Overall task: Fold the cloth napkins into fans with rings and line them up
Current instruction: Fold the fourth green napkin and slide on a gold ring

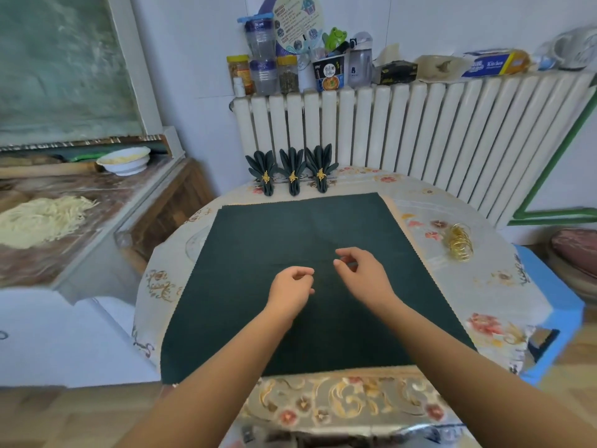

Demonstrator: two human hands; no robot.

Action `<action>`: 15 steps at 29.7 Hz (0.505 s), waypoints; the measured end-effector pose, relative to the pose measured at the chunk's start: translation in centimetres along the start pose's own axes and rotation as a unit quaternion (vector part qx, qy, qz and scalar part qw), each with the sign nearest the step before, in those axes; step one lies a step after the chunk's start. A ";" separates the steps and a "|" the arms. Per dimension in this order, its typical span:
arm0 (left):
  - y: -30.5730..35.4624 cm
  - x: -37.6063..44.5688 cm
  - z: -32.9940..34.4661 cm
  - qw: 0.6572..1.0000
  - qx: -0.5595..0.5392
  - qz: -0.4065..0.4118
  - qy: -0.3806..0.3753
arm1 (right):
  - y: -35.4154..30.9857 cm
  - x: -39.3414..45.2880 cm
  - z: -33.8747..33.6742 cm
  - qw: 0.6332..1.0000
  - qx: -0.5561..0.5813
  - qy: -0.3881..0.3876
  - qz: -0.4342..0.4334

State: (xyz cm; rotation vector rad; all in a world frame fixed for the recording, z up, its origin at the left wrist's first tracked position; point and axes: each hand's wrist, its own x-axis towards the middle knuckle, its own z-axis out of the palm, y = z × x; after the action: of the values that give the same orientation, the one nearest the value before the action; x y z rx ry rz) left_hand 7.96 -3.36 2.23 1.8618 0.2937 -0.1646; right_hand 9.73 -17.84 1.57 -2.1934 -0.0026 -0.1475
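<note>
**A:** ok so where's the flat napkin (pixel 258 253) relative to the hands right now?

**B:** Right under them. It's the dark green square spread open on the bench (pixel 484 286), and both hands hover over its middle. Left hand (pixel 292 286) is a touch nearer the person's edge of the cloth, right hand (pixel 358 270) a bit further in toward the centre. They sit just beside each other with a small gap.

**A:** holding anything?

**B:** Doesn't look like it. Fingers on both are loosely curled, thumb near forefinger, nothing between them that I can make out. Can't tell whether the fingertips actually touch the cloth or float just above it.

**A:** so which way does the fold go?

**B:** My guess: the cloth is square, so no real long axis yet. Its near edge runs along the bench edge closest to the person, and both arms cross that edge. Either hand reaches it about equally, so pleating would likely start there and work away.

**A:** and the finished ones?

**B:** Three fans (pixel 292 171) with gold rings stand in a row just past the far edge of the cloth, toward its left corner. The spare rings (pixel 458 242) are off the cloth's right edge, nearer the right hand.
</note>
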 end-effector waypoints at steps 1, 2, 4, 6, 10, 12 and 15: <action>-0.9 -0.8 -0.1 1.000 0.011 -0.004 -0.010 | 0.5 -1.0 -0.1 1.000 -0.003 -0.005 0.003; -1.8 -1.8 -0.2 0.999 0.026 -0.007 -0.020 | 0.9 -2.3 0.0 1.000 -0.008 -0.014 0.010; -3.2 -3.2 -0.7 0.997 0.068 0.014 -0.033 | 1.7 -4.4 0.0 0.999 -0.016 -0.031 0.016; -4.4 -4.5 -1.2 0.990 0.124 0.059 -0.040 | 2.4 -6.3 0.2 0.998 -0.032 -0.045 0.007; -6.1 -6.3 -2.4 0.962 0.226 0.127 -0.081 | 3.4 -9.0 0.2 0.993 -0.083 -0.073 -0.052; -6.8 -6.8 -3.1 0.950 0.255 0.139 -0.120 | 3.9 -10.0 -0.1 0.986 -0.097 -0.111 -0.078; -7.2 -7.0 -3.5 0.941 0.270 0.158 -0.127 | 4.7 -10.9 -0.9 0.973 -0.114 -0.171 -0.102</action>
State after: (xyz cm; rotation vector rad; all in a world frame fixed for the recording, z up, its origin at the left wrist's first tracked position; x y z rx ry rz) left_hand -0.87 1.18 -1.51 2.3697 -0.2589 -0.2810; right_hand -0.94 -20.75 -2.87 -2.4199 -0.4244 0.1237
